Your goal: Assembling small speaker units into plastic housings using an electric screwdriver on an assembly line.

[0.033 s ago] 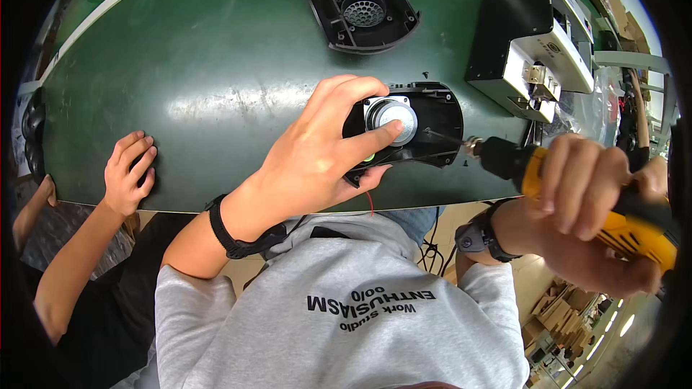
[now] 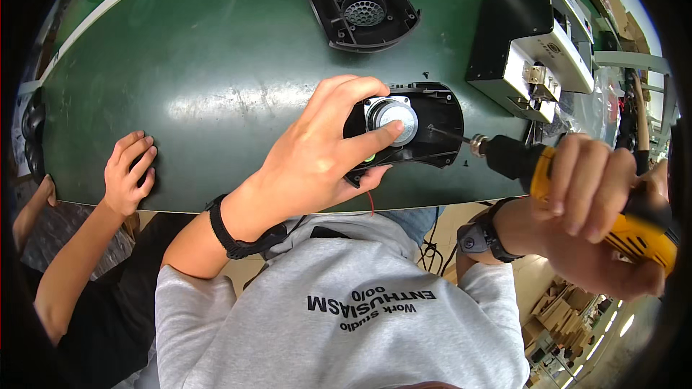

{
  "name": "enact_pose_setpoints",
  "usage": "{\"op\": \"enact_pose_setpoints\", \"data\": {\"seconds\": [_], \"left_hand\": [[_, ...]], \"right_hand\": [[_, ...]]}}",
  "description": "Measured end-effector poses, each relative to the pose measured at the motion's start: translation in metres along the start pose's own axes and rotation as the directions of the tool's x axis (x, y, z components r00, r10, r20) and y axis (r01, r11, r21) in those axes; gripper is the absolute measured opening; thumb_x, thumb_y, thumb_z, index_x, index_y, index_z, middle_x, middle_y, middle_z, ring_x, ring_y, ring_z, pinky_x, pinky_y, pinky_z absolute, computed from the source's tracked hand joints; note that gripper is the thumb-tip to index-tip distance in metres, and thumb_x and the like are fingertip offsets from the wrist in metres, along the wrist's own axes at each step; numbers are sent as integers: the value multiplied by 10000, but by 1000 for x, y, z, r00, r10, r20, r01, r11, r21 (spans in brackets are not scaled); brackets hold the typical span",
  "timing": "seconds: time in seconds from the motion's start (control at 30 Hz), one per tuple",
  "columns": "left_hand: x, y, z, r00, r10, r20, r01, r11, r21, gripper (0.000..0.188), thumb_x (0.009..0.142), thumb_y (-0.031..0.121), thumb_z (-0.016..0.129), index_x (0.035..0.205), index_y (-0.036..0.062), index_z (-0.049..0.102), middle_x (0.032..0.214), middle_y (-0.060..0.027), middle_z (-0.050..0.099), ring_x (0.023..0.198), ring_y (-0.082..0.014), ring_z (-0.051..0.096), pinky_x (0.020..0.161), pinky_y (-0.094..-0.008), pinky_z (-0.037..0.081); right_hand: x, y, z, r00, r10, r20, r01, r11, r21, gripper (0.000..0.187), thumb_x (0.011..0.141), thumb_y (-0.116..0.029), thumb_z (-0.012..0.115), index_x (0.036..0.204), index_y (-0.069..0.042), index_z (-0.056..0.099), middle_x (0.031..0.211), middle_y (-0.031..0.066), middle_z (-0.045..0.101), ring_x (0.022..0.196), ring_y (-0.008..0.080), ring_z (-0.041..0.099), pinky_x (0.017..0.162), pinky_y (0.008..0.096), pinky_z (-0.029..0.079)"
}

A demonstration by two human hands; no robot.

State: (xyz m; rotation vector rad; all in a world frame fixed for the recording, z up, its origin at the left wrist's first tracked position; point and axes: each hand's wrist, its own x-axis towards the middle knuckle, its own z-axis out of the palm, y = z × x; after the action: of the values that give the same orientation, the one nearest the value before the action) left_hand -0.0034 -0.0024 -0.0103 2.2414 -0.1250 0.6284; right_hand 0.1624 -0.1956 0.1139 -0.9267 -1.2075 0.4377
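My left hand [image 2: 317, 140] grips a black plastic housing half [image 2: 448, 112] that lies on the green table. Its fingers curl over the far edge, and one digit presses on a round silver speaker [image 2: 391, 119] seated inside. A red wire hangs below the palm. With my right hand [image 2: 587, 187] I hold a yellow and black power screwdriver [image 2: 512, 158] level, its bit [image 2: 454, 136] pointing left into the housing beside the speaker. A small screw seems to be at the bit's tip; whether it touches the housing I cannot tell.
Another black housing part [image 2: 360, 11] with a round grille lies at the far side. A white and black box-shaped machine [image 2: 537, 43] stands far right. Small loose screws [image 2: 466, 163] lie near the housing. At left, another person's hand [image 2: 130, 173] rests on the table's near edge.
The power screwdriver and my right hand have shifted slightly to the right. The bit shows more clearly now. My left hand and the housing have stayed in place.
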Motion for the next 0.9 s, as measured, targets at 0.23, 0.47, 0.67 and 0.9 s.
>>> {"op": "enact_pose_setpoints", "data": {"seconds": [0.23, 0.47, 0.67, 0.9], "left_hand": [[3, 4, -7, 998, -31, -46, 25, 991, -134, 502, 699, 157, 904, 1136, 22, 697, 1339, -202, 571, 1201, -376, 586, 1016, -462, 491], [1, -3, -2, 997, -24, -77, 11, 986, -164, 175, 831, 63, 761, 985, 1, 706, 1326, -214, 610, 1163, -379, 621, 1022, -428, 494], [0, 2, -4, 999, -38, -20, 34, 981, -190, 143, 823, 54, 759, 961, 18, 746, 1354, -213, 590, 1243, -405, 576, 1045, -487, 481], [4, 4, -2, 997, -26, 79, 44, 970, -241, 171, 837, 77, 770, 1001, 27, 764, 1363, -218, 570, 1265, -424, 560, 1049, -499, 486]], "right_hand": [[9, -6, 15, 997, -15, -75, 18, 999, 38, 532, 916, -568, 638, 1184, -110, 594, 751, -35, 601, 622, 62, 584, 611, 201, 476], [13, -1, 22, 999, -16, -51, 25, 986, 163, 482, 889, -538, 694, 1124, -123, 622, 706, -48, 609, 574, 51, 586, 593, 181, 489], [21, -7, 9, 995, -60, -77, 64, 997, 46, 505, 895, -575, 699, 1129, -138, 602, 717, -52, 611, 568, 58, 586, 587, 190, 496], [21, 33, 27, 996, 42, 81, -44, 999, 17, 605, 933, -670, 601, 1195, -138, 483, 767, -39, 576, 612, 81, 562, 552, 247, 445]]}}
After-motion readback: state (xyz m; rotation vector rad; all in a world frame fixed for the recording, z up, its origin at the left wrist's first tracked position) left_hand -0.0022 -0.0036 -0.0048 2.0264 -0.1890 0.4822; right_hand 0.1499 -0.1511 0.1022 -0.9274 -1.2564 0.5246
